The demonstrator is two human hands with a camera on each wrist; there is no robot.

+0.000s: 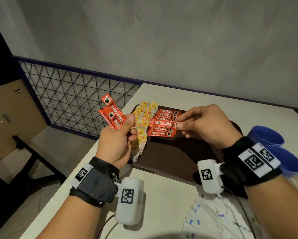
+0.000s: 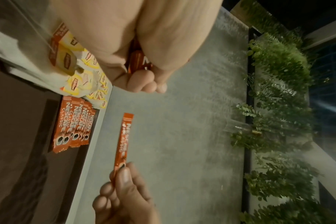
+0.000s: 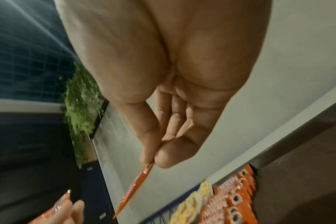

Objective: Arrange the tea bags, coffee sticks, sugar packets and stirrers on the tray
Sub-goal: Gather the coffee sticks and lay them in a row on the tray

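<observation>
Two spare coffee sticks (image 1: pixel 112 113) fanned in my left hand (image 1: pixel 118 140), thumb clamping them as feed stock. Right hand (image 1: pixel 203 125) pinches one stick (image 1: pixel 162 123) by its end, over the laid row (image 1: pixel 163 131) on the tray (image 1: pixel 177 157), tea bags (image 1: pixel 143 118) beyond my left fingertips.

Left wrist: pinched stick (image 2: pixel 123 142) hangs flat, ready to lay.

Right wrist: thumb and forefinger (image 3: pixel 150 136) pressed on its tip, others relaxed.

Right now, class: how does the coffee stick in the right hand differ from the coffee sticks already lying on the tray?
The held coffee stick is pinched by one end in the right hand, up in the air; the coffee sticks on the tray lie flat on it. The held one is single; those on the tray form an overlapping row. All are red packets with the same print.
</observation>
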